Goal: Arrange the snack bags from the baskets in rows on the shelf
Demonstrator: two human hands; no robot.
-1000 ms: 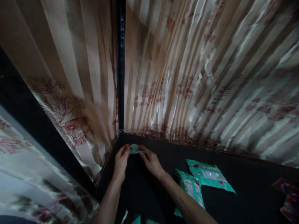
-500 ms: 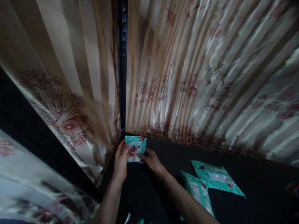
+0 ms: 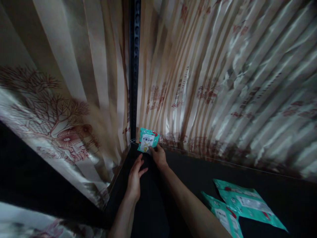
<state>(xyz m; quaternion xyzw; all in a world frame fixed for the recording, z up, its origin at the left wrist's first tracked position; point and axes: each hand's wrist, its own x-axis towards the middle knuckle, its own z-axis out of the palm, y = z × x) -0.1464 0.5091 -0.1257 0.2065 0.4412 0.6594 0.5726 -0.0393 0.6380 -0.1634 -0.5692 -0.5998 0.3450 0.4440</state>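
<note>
A teal snack packet (image 3: 148,140) with a white label and dark lettering stands nearly upright in the far corner of a black shelf. Its right side is pinched by my right hand (image 3: 159,156), thumb across the front. Just below and to the left of the packet is my left hand (image 3: 135,178), apart from it, with fingers spread and nothing in them. To the right, two more teal packets lie on the shelf, one flat packet (image 3: 252,201) overlapping or touching another packet (image 3: 225,215) that my right forearm partly covers.
Striped, shiny curtains (image 3: 210,82) with reddish drawings hang behind and to the left of the black shelf (image 3: 193,165). A dark perforated post (image 3: 135,66) rises at the corner. A thin cord (image 3: 223,160) runs along the shelf's back edge.
The packet, held by both hands before, has moved farther into the corner in my right hand. My left hand has let go and drawn back. The view has shifted slightly.
</note>
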